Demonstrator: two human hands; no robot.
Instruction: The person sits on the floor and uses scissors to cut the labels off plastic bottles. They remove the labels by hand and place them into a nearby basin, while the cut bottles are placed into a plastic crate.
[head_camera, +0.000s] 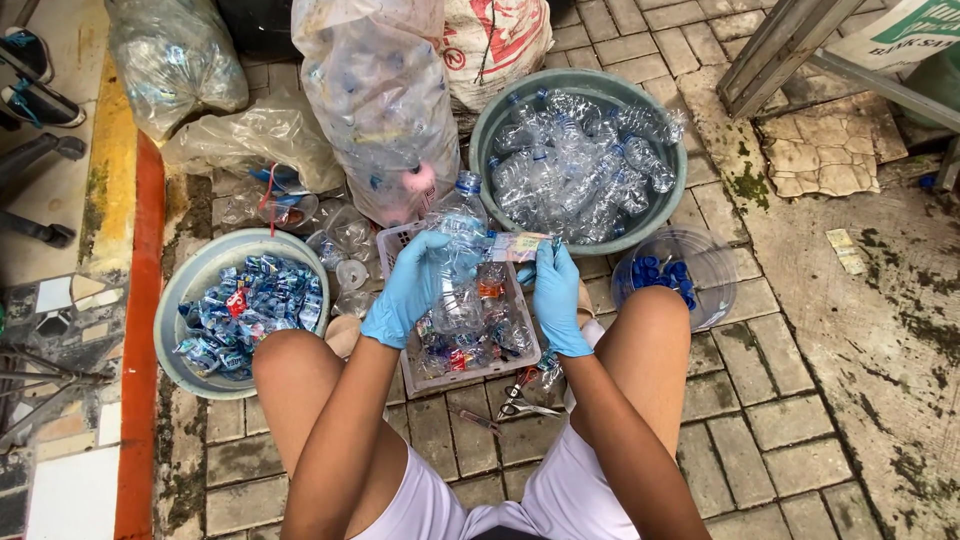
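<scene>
Bare knees and forearms frame the bottom of the view, and between them, on the paving, lies a pair of scissors with red-and-black handles (520, 400). Just above, the left hand in a blue glove (408, 290) is wrapped around the body of a clear crumpled plastic bottle with a blue cap (458, 262), holding it upright and steady, while the right hand in a blue glove (557, 297) pinches a pale label strip (520, 246) that stretches sideways off the bottle, seemingly so it peels cleanly. Both are held over a white slotted plastic crate (527, 352) holding bits of plastic, which sits where scraps would fall. To the left stands a grey round basin of blue and red label scraps (243, 312); ahead, a larger grey-green tub full of clear empty bottles (580, 160); to the right, a clear bowl of blue caps (675, 275). This suggests each kind of piece has its own container within arm's reach. Beyond these lean big transparent sacks of bottles (375, 95).
</scene>
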